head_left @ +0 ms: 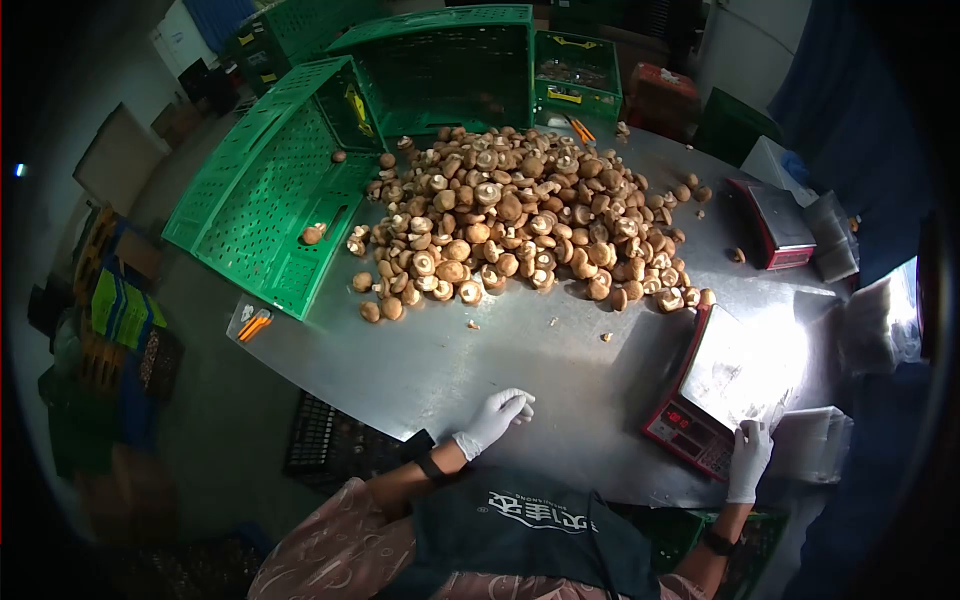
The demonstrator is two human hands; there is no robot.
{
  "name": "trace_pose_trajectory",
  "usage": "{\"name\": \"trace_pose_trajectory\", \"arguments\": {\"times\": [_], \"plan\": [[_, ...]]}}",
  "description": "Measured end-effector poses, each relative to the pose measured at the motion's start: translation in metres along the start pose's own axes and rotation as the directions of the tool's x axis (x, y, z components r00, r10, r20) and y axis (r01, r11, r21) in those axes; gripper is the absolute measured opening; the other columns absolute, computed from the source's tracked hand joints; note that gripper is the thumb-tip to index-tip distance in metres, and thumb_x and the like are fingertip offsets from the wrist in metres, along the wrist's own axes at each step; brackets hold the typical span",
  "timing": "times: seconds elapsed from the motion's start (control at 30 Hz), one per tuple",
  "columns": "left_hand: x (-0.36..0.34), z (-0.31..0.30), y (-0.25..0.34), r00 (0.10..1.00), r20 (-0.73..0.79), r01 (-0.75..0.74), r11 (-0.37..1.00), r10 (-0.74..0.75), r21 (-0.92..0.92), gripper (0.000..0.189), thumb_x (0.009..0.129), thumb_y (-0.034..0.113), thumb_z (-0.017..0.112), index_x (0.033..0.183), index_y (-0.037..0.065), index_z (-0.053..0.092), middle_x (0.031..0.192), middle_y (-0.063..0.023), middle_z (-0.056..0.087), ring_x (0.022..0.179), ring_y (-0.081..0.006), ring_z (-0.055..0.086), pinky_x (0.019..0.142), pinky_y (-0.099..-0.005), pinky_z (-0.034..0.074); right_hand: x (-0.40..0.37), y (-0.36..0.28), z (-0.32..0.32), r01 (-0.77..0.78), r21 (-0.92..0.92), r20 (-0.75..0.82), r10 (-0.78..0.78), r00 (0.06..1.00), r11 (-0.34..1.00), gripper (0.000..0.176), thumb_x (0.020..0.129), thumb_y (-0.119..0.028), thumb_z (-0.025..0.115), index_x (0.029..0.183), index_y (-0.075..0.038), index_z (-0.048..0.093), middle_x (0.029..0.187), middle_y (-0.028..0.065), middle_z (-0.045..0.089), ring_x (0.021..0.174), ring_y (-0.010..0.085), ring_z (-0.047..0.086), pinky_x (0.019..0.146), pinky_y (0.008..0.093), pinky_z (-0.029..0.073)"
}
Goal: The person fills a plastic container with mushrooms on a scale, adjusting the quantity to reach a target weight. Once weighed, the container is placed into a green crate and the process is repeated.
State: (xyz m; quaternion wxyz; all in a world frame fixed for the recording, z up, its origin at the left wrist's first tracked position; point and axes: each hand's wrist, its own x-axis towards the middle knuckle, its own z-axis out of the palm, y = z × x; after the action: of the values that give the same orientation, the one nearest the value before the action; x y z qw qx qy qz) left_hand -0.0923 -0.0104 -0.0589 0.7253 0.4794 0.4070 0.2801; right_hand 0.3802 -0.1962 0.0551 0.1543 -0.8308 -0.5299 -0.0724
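My left hand, in a white glove, hovers over the front of the metal table. Its fingers are curled together, and nothing shows in them. At the right, my gloved right hand is closed beside the front corner of a red digital scale. A stack of clear plastic packaging lies just right of that hand. What its fingers grip, if anything, is hidden. Beyond both hands rises a large heap of brown shiitake mushrooms.
A green crate lies tipped on the left, with a few mushrooms inside. Another green crate stands behind the heap. A second scale and more plastic packaging line the right side. Orange-handled tools lie at the left corner.
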Motion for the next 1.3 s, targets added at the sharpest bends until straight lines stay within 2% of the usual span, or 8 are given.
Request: {"name": "trace_pose_trajectory", "arguments": {"times": [0.13, 0.2, 0.3, 0.5, 0.7, 0.8, 0.97, 1.3], "plan": [[0.036, -0.025, 0.039, 0.975, -0.159, -0.128, 0.974, 0.158, 0.187, 0.023, 0.106, 0.013, 0.055, 0.125, 0.002, 0.063, 0.107, -0.0058, 0.071, 0.093, -0.0129, 0.069, 0.083, -0.027, 0.055, 0.008, -0.041, -0.006, -0.039, 0.043, -0.149, 0.045, 0.988, 0.998, 0.03, 0.084, -0.002, 0.071, 0.113, -0.003, 0.065, 0.107, 0.0167, 0.064, 0.106, 0.0362, 0.062, 0.093, 0.0443, 0.046], [0.065, -0.046, 0.057, 0.777, -0.279, -0.395, 0.781, 0.565, 0.483, 0.03, 0.102, 0.012, 0.061, 0.13, 0.0, 0.059, 0.116, -0.0096, 0.068, 0.097, -0.0168, 0.068, 0.085, -0.0299, 0.055, 0.017, -0.069, 0.001, -0.021, 0.081, -0.236, 0.039, 0.971, 0.996, 0.03, 0.085, 0.0, 0.071, 0.114, -0.002, 0.065, 0.107, 0.0162, 0.065, 0.106, 0.0344, 0.062, 0.094, 0.0431, 0.047], [0.098, -0.085, 0.107, 0.588, -0.322, -0.435, 0.626, 0.742, 0.648, 0.039, 0.097, 0.014, 0.069, 0.13, 0.0, 0.055, 0.121, -0.0164, 0.061, 0.105, -0.0285, 0.064, 0.091, -0.0371, 0.054, 0.038, -0.141, 0.024, -0.105, 0.572, -0.036, 0.153, 0.988, 0.813, 0.027, 0.089, 0.007, 0.065, 0.115, 0.002, 0.065, 0.107, 0.0135, 0.066, 0.098, 0.0249, 0.066, 0.09, 0.0359, 0.052], [0.163, -0.142, 0.2, 0.321, -0.282, -0.309, 0.381, 0.904, 0.871, 0.071, 0.093, 0.038, 0.074, 0.148, 0.003, 0.045, 0.155, -0.0342, 0.029, 0.139, -0.0516, 0.04, 0.112, -0.0531, 0.04, 0.099, -0.3, 0.071, -0.061, 0.846, 0.211, -0.227, 0.951, 0.53, 0.042, 0.09, 0.0, 0.069, 0.13, 0.001, 0.06, 0.12, 0.0137, 0.066, 0.108, 0.0224, 0.067, 0.092, 0.035, 0.054], [0.241, -0.18, 0.249, 0.431, -0.332, 0.098, 0.322, 0.839, 0.942, 0.091, 0.086, 0.068, 0.068, 0.153, 0.012, 0.044, 0.16, -0.0351, 0.024, 0.146, -0.0521, 0.029, 0.112, -0.0627, 0.035, 0.187, -0.385, 0.143, 0.137, 0.729, 0.037, -0.238, 0.97, 0.671, 0.066, 0.09, -0.021, 0.077, 0.146, -0.002, 0.047, 0.143, 0.0238, 0.052, 0.132, 0.0378, 0.051, 0.111, 0.0455, 0.043], [0.253, -0.165, 0.245, 0.669, -0.407, 0.277, 0.3, 0.622, 0.913, 0.091, 0.086, 0.08, 0.054, 0.153, 0.019, 0.045, 0.155, -0.0249, 0.042, 0.147, -0.049, 0.03, 0.111, -0.0711, 0.028, 0.227, -0.416, 0.162, 0.288, 0.595, -0.145, -0.252, 0.957, 0.751, 0.081, 0.083, -0.032, 0.083, 0.148, -0.003, 0.045, 0.145, 0.0294, 0.049, 0.134, 0.0452, 0.048, 0.111, 0.0492, 0.042], [0.238, -0.142, 0.213, 0.493, -0.15, 0.025, 0.159, 0.857, 0.987, 0.062, 0.088, 0.047, 0.075, 0.136, 0.011, 0.062, 0.134, -0.0283, 0.053, 0.127, -0.047, 0.05, 0.1, -0.0536, 0.047, 0.267, -0.441, 0.19, 0.327, 0.584, -0.027, -0.384, 0.923, 0.743, 0.099, 0.069, -0.044, 0.09, 0.15, -0.01, 0.046, 0.149, 0.0328, 0.044, 0.13, 0.0488, 0.051, 0.106, 0.0535, 0.046], [0.193, -0.084, 0.141, 0.547, 0.002, -0.238, 0.153, 0.837, 0.959, 0.061, 0.075, 0.037, 0.086, 0.129, 0.014, 0.068, 0.133, -0.0187, 0.054, 0.123, -0.0425, 0.052, 0.101, -0.0523, 0.048, 0.218, -0.398, 0.199, 0.58, 0.385, -0.116, -0.586, 0.802, 0.718, 0.069, 0.066, -0.02, 0.081, 0.133, -0.019, 0.063, 0.141, 0.0187, 0.052, 0.128, 0.0392, 0.049, 0.11, 0.054, 0.038]]}}
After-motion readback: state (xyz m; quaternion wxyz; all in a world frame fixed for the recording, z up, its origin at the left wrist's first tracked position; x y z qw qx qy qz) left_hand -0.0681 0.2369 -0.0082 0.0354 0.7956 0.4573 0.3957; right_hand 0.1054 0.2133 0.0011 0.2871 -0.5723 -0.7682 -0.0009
